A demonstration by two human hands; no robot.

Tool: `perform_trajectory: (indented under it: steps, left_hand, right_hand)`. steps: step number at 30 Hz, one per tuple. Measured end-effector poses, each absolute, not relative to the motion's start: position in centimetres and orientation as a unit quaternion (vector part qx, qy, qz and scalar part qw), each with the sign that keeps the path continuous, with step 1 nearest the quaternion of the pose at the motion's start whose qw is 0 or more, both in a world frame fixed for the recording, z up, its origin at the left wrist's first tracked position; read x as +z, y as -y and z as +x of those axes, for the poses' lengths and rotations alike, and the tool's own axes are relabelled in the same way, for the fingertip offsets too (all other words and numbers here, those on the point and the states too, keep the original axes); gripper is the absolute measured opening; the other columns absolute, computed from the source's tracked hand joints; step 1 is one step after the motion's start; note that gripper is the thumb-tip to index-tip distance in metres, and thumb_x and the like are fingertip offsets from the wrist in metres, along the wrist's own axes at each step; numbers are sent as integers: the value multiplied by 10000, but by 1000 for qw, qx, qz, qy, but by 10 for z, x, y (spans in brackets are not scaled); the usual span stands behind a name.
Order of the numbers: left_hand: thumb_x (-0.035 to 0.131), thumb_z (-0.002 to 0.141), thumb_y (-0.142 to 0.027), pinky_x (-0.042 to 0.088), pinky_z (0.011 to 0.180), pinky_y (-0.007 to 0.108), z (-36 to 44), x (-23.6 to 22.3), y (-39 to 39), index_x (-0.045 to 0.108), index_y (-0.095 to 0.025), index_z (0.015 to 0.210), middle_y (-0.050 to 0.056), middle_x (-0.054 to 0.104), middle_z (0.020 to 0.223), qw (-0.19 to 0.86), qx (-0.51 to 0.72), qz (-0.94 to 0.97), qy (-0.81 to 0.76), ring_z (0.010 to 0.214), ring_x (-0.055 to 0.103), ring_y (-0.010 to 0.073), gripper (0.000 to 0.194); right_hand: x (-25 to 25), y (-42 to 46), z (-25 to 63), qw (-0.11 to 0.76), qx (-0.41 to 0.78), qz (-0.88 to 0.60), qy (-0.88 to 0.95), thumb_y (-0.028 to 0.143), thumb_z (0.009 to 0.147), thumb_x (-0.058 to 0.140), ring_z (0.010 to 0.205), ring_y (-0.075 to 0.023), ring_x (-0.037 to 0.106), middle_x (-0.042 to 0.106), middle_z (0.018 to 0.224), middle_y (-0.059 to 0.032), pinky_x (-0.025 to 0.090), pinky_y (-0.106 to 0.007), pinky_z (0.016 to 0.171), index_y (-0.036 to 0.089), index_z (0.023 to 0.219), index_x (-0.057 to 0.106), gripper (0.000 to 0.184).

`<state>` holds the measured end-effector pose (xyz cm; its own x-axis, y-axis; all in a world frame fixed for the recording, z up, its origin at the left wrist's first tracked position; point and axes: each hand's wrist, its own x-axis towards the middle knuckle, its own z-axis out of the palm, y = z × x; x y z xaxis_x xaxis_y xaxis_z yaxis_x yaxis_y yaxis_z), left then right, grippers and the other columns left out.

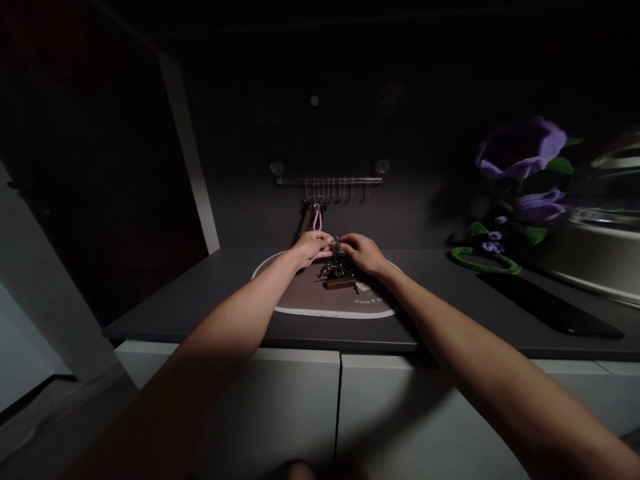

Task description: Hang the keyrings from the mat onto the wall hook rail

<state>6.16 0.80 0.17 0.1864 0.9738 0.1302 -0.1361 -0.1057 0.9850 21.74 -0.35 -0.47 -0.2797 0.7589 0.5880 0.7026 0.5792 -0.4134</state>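
Observation:
Over a beige oval mat (300, 303) on the dark counter, my left hand (311, 248) pinches the lower end of a pink loop strap (317, 221). The strap rises to a metal ring on a wall rail with hooks (329, 180). My right hand (363, 253) pinches a small metal key ring (337, 247) close to my left fingertips. Below my hands, a bunch of metal keys (331, 270) lies on the mat beside a brown leather key fob (341, 283). A wooden handle (305, 221) hangs next to the strap.
Artificial purple flowers (520, 150) and a green wire ring (483, 261) stand at the right, beside a large steel pot (595, 250). A flat black object (550, 307) lies on the counter. White cabinet doors (280, 407) sit below the counter's front edge.

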Motion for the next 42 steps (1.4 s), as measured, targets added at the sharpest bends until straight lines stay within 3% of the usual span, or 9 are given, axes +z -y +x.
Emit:
perform_trajectory:
  steps: [17, 26, 36, 42]
  left_hand:
    - [483, 782, -56, 496, 794, 331, 65, 7, 0, 510, -112, 695, -30, 514, 562, 557, 511, 546, -362, 556, 518, 36, 106]
    - [579, 739, -145, 501, 750, 344, 65, 6, -3, 528, -118, 726, -19, 532, 629, 507, 491, 603, -372, 601, 534, 55, 59]
    - [473, 789, -112, 427, 560, 175, 61, 11, -2, 524, -117, 786, -2, 551, 653, 410, 500, 627, -435, 525, 504, 34, 52]
    - [481, 778, -104, 378, 494, 145, 57, 15, -1, 521, -114, 760, 6, 563, 634, 390, 526, 606, -452, 487, 497, 33, 45]
  right_hand:
    - [-10, -2, 216, 489, 166, -403, 756, 346, 710, 525, 712, -118, 543, 622, 780, -26, 415, -248, 708, 152, 790, 590, 220]
    - [-8, -3, 217, 525, 207, -391, 728, 412, 680, 536, 697, -115, 514, 581, 746, -20, 410, -242, 677, 145, 770, 557, 282]
    - [-4, -5, 207, 559, 280, -369, 687, 433, 666, 542, 636, -89, 481, 511, 700, 16, 420, -232, 627, 162, 751, 486, 290]
    - [12, -13, 198, 580, 342, -357, 647, 394, 640, 577, 663, -87, 504, 501, 697, 25, 458, -255, 654, 165, 728, 462, 271]
